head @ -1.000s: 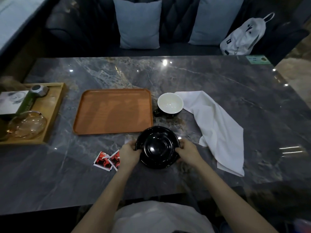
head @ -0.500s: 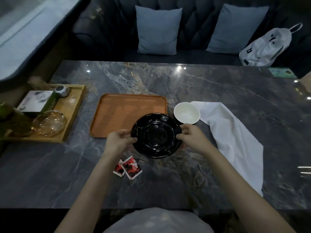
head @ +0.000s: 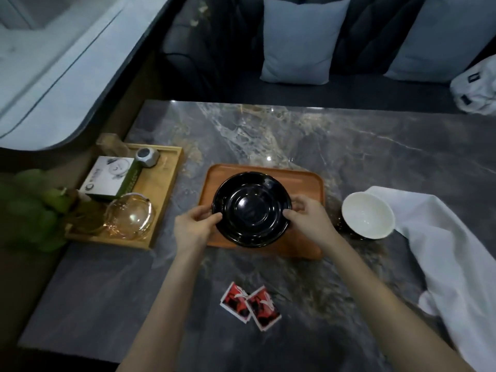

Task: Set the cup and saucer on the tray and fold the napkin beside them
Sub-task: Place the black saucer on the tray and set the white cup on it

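Glossy black round saucer (head: 251, 209) pinched at its rim by left hand (head: 193, 226) and right hand (head: 306, 219), over orange wooden tray (head: 308, 183); contact unclear. White cup (head: 367, 215) and unfolded white napkin (head: 440, 237) remain on table.

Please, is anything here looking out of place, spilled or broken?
Nothing looks spilled or broken. The white cloth napkin lies crumpled and unfolded, its end hanging over the near edge of the grey marble table. Two red sachets lie loose on the table, apart from the orange tray.
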{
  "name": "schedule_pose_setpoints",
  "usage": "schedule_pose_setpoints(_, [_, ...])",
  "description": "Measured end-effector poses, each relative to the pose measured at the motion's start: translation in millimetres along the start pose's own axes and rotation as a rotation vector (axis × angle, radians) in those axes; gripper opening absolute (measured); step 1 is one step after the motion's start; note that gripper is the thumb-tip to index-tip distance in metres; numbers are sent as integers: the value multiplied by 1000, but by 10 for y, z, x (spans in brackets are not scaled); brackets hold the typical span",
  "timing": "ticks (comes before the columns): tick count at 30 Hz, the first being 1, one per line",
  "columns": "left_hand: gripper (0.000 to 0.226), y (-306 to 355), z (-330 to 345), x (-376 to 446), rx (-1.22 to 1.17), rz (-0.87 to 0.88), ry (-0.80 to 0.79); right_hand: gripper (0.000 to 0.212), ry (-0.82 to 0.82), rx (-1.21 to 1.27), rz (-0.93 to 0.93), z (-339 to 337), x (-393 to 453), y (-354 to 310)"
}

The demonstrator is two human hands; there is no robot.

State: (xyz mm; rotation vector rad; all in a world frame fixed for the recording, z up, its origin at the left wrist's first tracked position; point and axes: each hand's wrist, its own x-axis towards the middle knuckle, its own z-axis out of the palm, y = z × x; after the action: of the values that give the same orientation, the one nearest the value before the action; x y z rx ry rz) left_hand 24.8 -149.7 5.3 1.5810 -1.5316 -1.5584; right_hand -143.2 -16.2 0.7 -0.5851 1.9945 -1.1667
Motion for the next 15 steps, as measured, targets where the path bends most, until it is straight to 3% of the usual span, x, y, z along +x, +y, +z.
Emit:
schedule_pose_setpoints(5, [38,-165,8,406,85,-38,51,16,3,-60,79,316,293,25])
schedule_pose_setpoints(9, [35,-255,17,602,180,-73,86,32,7,-170,90,471,454,58])
schedule_pose_setpoints(15, [27,-308,-19,715,260,-48,92,32,14,-312,46,584,570,-5])
